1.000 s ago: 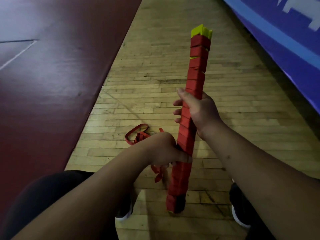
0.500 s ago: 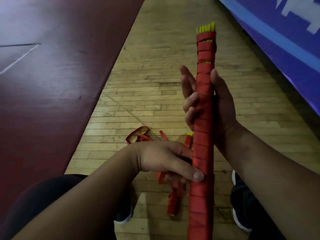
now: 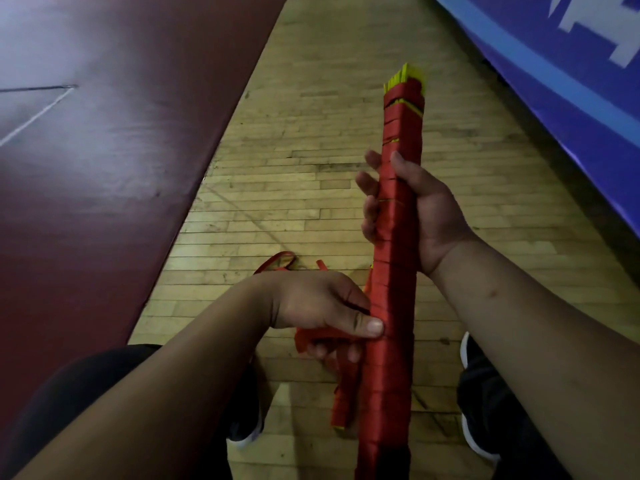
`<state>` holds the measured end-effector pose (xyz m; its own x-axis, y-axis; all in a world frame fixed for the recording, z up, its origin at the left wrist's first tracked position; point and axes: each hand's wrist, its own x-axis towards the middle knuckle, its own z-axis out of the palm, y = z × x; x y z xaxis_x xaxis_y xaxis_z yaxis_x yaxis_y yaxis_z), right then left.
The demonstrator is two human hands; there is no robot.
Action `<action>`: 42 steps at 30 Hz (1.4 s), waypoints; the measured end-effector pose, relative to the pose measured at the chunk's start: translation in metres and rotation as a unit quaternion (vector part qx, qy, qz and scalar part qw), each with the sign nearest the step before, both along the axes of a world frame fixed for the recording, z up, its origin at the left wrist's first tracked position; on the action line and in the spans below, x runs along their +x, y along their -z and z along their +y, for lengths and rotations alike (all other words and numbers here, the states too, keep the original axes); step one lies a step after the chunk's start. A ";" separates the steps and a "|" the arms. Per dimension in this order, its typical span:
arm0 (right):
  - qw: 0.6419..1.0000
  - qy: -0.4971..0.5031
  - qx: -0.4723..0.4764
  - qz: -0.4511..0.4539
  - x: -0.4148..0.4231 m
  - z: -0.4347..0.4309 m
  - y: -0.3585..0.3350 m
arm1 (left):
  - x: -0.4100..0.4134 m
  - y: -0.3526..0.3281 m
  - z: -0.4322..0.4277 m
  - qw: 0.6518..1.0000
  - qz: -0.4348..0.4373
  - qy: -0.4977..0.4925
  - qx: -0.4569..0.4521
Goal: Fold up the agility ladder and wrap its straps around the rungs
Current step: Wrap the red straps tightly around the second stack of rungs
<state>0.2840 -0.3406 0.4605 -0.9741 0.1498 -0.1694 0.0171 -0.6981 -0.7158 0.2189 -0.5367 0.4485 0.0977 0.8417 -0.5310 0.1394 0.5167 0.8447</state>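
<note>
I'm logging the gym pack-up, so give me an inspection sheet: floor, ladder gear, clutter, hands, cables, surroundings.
Surface: wooden floor, bare planks.
Job's things: folded ladder held nearly upright, mostly wrapped, yellow rung ends on top; loose strap hangs below the left hand.
Clutter: nothing seen.
Hands: left hand pinches the strap against the ladder; right hand grips the ladder higher up.
Cables: nothing seen.
Surroundings: dark red mat left, blue banner right.

Ladder bundle (image 3: 398, 244): lower end cut off by bottom edge. Rungs (image 3: 405, 76) hidden under red wrap, only yellow tips showing. Right hand (image 3: 433, 216): palm hidden against bundle. Left hand (image 3: 322, 306): fingers (image 3: 353, 356) mostly hidden beneath strap tail (image 3: 311, 337). Loose strap (image 3: 277, 263) on floor (image 3: 311, 133) partly behind left wrist. Banner (image 3: 554, 98) lettering cut by edge, unreadable.
</note>
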 end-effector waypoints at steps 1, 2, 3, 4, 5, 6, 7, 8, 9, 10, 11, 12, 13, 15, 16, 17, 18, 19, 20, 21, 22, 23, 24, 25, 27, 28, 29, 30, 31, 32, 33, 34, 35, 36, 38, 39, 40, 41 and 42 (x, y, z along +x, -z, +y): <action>1.000 0.007 0.016 -0.014 -0.001 -0.001 0.000 | -0.002 0.001 -0.001 1.000 0.015 0.001 -0.010; 0.999 0.014 0.030 -0.027 -0.002 -0.002 0.001 | -0.003 0.003 -0.001 0.999 0.031 0.000 -0.019; 0.998 0.019 0.044 -0.038 -0.002 -0.004 0.002 | -0.004 0.003 0.000 0.999 0.047 -0.003 -0.027; 0.997 0.023 0.059 -0.046 -0.003 -0.005 0.002 | -0.004 0.004 0.000 0.998 0.061 -0.005 -0.033; 0.995 0.025 0.075 -0.053 -0.003 -0.006 0.001 | -0.004 0.004 0.000 0.996 0.075 -0.008 -0.040; 0.993 0.026 0.093 -0.061 -0.004 -0.008 0.001 | -0.003 0.004 0.000 0.995 0.089 -0.010 -0.047; 0.991 0.027 0.113 -0.068 -0.005 -0.010 0.000 | -0.002 0.005 0.000 0.993 0.104 -0.014 -0.058; 0.987 0.034 0.134 -0.075 -0.006 -0.011 0.000 | -0.001 0.007 0.000 0.991 0.117 -0.018 -0.070; 0.983 0.045 0.155 -0.082 -0.006 -0.013 0.002 | 0.000 0.008 0.001 0.988 0.132 -0.020 -0.082; 0.979 0.062 0.174 -0.088 -0.007 -0.015 0.004 | 0.000 0.011 0.001 0.984 0.149 -0.022 -0.092; 0.974 0.082 0.188 -0.094 -0.008 -0.016 0.007 | 0.001 0.013 0.002 0.981 0.164 -0.022 -0.102; 0.969 0.102 0.200 -0.099 -0.009 -0.017 0.010 | 0.001 0.016 0.004 0.978 0.175 -0.025 -0.110; 0.965 0.120 0.209 -0.104 -0.010 -0.019 0.012 | 0.003 0.017 0.006 0.976 0.179 -0.032 -0.118; 0.959 0.142 0.220 -0.111 -0.012 -0.020 0.016 | 0.004 0.019 0.008 0.974 0.186 -0.045 -0.123; 0.956 0.147 0.226 -0.112 -0.013 -0.020 0.017 | 0.004 0.019 0.009 0.973 0.191 -0.049 -0.121; 0.954 0.152 0.232 -0.112 -0.014 -0.021 0.018 | 0.004 0.018 0.010 0.972 0.198 -0.052 -0.118; 0.952 0.157 0.238 -0.112 -0.014 -0.020 0.018 | 0.005 0.018 0.011 0.970 0.207 -0.056 -0.112; 0.950 0.164 0.242 -0.113 -0.014 -0.020 0.018 | 0.006 0.017 0.012 0.968 0.220 -0.059 -0.107; 0.947 0.173 0.245 -0.114 -0.015 -0.019 0.018 | 0.007 0.018 0.013 0.963 0.240 -0.060 -0.105; 0.945 0.181 0.248 -0.115 -0.015 -0.018 0.018 | 0.008 0.018 0.013 0.957 0.266 -0.058 -0.105; 0.942 0.189 0.252 -0.116 -0.015 -0.017 0.018 | 0.009 0.019 0.015 0.948 0.294 -0.057 -0.106; 0.939 0.196 0.256 -0.118 -0.014 -0.017 0.018 | 0.011 0.020 0.016 0.940 0.319 -0.059 -0.103; 0.937 0.200 0.260 -0.120 -0.014 -0.016 0.017 | 0.013 0.022 0.016 0.934 0.339 -0.066 -0.095; 0.936 0.202 0.262 -0.123 -0.014 -0.016 0.017 | 0.015 0.023 0.016 0.927 0.358 -0.074 -0.086; 0.937 0.199 0.258 -0.122 -0.013 -0.015 0.016 | 0.020 0.022 0.017 0.916 0.388 -0.077 -0.064; 0.941 0.195 0.250 -0.117 -0.012 -0.015 0.014 | 0.021 0.021 0.017 0.914 0.395 -0.073 -0.052; 0.947 0.188 0.235 -0.112 -0.011 -0.014 0.012 | 0.022 0.019 0.017 0.916 0.392 -0.072 -0.043; 0.954 0.178 0.214 -0.107 -0.011 -0.013 0.010 | 0.021 0.017 0.016 0.922 0.378 -0.072 -0.037; 0.963 0.161 0.189 -0.101 -0.009 -0.012 0.007 | 0.019 0.015 0.015 0.933 0.350 -0.075 -0.032; 0.974 0.138 0.158 -0.090 -0.008 -0.010 0.004 | 0.016 0.013 0.014 0.946 0.314 -0.077 -0.029; 0.983 0.113 0.124 -0.075 -0.006 -0.009 0.001 | 0.014 0.010 0.013 0.958 0.276 -0.075 -0.024; 0.990 0.090 0.089 -0.055 -0.003 -0.007 -0.001 | 0.012 0.007 0.011 0.969 0.239 -0.067 -0.019; 0.996 0.066 0.053 -0.033 0.000 -0.005 -0.002 | 0.012 0.004 0.009 0.978 0.201 -0.056 -0.014; 0.999 0.038 0.017 -0.012 0.003 -0.003 -0.003 | 0.012 0.001 0.008 0.986 0.159 -0.041 -0.007; 0.998 -0.035 -0.046 0.029 0.007 -0.001 -0.002 | 0.013 -0.002 0.006 0.996 0.083 -0.009 0.013; 0.993 -0.079 -0.066 0.052 0.007 0.000 -0.002 | 0.014 -0.003 0.005 0.998 0.057 0.006 0.026; 0.987 -0.119 -0.079 0.077 0.008 0.000 -0.001 | 0.016 -0.003 0.004 0.998 0.037 0.020 0.036; 0.981 -0.148 -0.083 0.096 0.008 -0.001 -0.001 | 0.017 -0.003 0.003 0.998 0.020 0.033 0.045; 0.978 -0.160 -0.082 0.105 0.007 -0.001 0.001 | 0.017 -0.001 0.003 0.998 0.007 0.041 0.050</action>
